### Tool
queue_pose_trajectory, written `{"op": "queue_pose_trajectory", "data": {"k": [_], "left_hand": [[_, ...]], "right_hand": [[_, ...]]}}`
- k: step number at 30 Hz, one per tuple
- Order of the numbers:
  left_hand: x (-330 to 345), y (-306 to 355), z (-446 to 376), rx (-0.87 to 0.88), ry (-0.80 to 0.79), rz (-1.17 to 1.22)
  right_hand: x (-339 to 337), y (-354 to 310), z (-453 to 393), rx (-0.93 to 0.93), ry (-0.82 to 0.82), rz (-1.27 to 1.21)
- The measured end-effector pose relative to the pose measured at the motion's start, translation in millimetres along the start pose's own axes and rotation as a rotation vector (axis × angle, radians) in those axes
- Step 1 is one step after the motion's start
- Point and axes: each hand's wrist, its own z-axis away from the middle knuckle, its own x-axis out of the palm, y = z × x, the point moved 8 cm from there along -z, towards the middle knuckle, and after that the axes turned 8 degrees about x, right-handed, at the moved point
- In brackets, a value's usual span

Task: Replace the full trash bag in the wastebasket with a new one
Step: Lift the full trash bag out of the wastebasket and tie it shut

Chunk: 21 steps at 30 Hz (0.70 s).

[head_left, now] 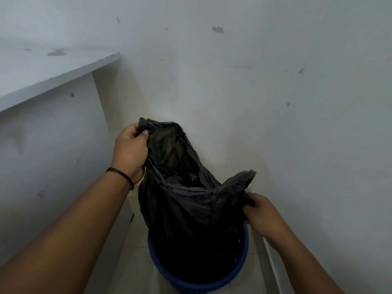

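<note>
Head view: black trash bag stands up out of a blue wastebasket, lower part still down inside the basket, upper part pulled up and open at the mouth. Inside of the bag is dark, contents can't be made out.

Left hand is raised at the bag's far-left top edge, fingers and thumb curled and pinching a bunched corner of the plastic; a bit of bag sticks up above the knuckles. Thin black band on the left wrist.

Right hand sits lower, at the right side of the bag mouth just above the basket rim, fingers curled round a gathered fold of the plastic. A crumpled flap of bag rises just above this hand.

Between the two hands the bag rim is stretched diagonally, high on the left, low on the right.

Wastebasket has small perforations visible on its inner right wall. It sits on a pale tiled floor in a narrow corner: scuffed white wall behind and to the right, a white panel on the left with a pale worktop over it.
</note>
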Motion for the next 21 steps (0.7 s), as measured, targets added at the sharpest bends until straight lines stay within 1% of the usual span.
{"op": "queue_pose_trajectory", "data": {"k": [2,4,6,9,10,11,12,14,15,16,17,19,21], "left_hand": [[-3.7,8.0,-4.9,0.0,0.037,0.014],[-6.4,13.3,-6.1,0.004,0.054,0.05],[-5.4,14.5,-1.4,-0.003,0.036,0.077],[-5.2,13.2,9.2,-0.029,0.01,0.09],[-7.0,13.2,12.7,-0.041,0.01,0.086],[-9.3,13.4,15.4,-0.052,0.011,0.085],[-11.2,13.9,17.9,-0.062,0.011,0.085],[-13.7,16.2,23.6,-0.083,0.007,0.099],[-14.5,17.7,26.6,-0.094,0.006,0.108],[-14.9,19.5,29.6,-0.104,0.006,0.115],[-15.7,21.5,32.5,-0.115,0.007,0.124],[-17.6,25.0,38.3,-0.139,0.009,0.151],[-19.5,27.9,42.1,-0.16,0.004,0.169]], "right_hand": [[-2.7,-4.1,18.4,-0.016,-0.056,-0.069],[-2.9,-1.5,27.9,0.018,-0.099,-0.098],[-3.9,7.9,30.0,0.125,-0.175,-0.202],[6.2,10.2,36.3,0.335,-0.43,-0.6],[8.6,9.4,36.7,0.402,-0.464,-0.682],[9.9,10.8,34.9,0.467,-0.454,-0.701],[11.1,13.4,32.4,0.52,-0.429,-0.639],[16.7,11.4,30.5,0.56,-0.388,-0.39],[15.2,4.2,30.0,0.539,-0.331,-0.253],[8.7,-3.2,26.9,0.496,-0.235,-0.158],[-1.9,-9.9,21.3,0.442,-0.122,-0.128],[-30.0,-25.8,11.6,0.335,0.091,-0.214],[-57.6,-43.6,9.9,0.22,0.218,-0.31]]}}
